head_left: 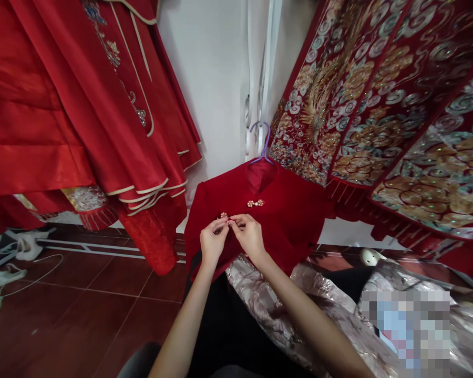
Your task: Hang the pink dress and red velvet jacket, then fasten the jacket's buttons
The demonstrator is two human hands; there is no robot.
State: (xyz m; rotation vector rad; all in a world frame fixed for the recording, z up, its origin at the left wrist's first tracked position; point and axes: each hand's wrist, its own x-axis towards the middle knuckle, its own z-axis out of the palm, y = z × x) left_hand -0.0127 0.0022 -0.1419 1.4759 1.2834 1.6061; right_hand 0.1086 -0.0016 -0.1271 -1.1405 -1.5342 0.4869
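A red garment (295, 194) hangs in front of me on a purple hanger (265, 149). At its chest sits a jewelled gold-and-pearl clasp (256, 203). Lower and to the left, my left hand (213, 239) and my right hand (249, 236) meet with fingertips pinched together. They grip a second ornamental clasp (224, 215) on the garment's front; the fingers cover most of it. Both hands are closed, with thumbs and forefingers nearly touching.
Red gowns (122, 105) hang on the left, and embroidered red-and-gold garments (362, 115) on the right. Shiny pale-pink fabric (268, 299) lies below my right forearm. A metal rack bar (114, 249) runs above the tiled floor (82, 315). White cables (0, 299) lie at far left.
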